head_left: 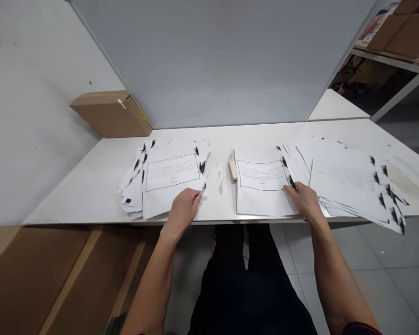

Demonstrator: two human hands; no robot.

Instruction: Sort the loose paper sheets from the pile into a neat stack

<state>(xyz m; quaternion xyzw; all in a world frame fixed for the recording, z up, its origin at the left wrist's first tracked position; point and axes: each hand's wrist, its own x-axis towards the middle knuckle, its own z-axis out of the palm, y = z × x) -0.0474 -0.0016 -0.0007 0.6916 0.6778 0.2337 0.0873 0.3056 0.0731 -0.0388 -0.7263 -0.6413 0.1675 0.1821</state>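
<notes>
My left hand (184, 206) pinches the lower right corner of the top printed sheet (171, 179) on the left stack, its thumb and fingertips pressed together. Between the stacks lies another printed sheet (261, 195) with a framed block of text. My right hand (305, 200) grips that sheet by its right edge, thumb on top. Black smudges mark the sheets' edges. Beside the middle sheet's left edge sits a small cream-coloured block (233, 170), partly covered by the paper. A fanned pile of papers (349, 181) lies to the right of my right hand.
A cardboard box (108, 114) leans at the back left of the white table (91, 200). A grey panel (223, 65) rises behind the table. Large cardboard boxes (38, 279) stand below at left. A shelf (398, 58) with a carton is at upper right.
</notes>
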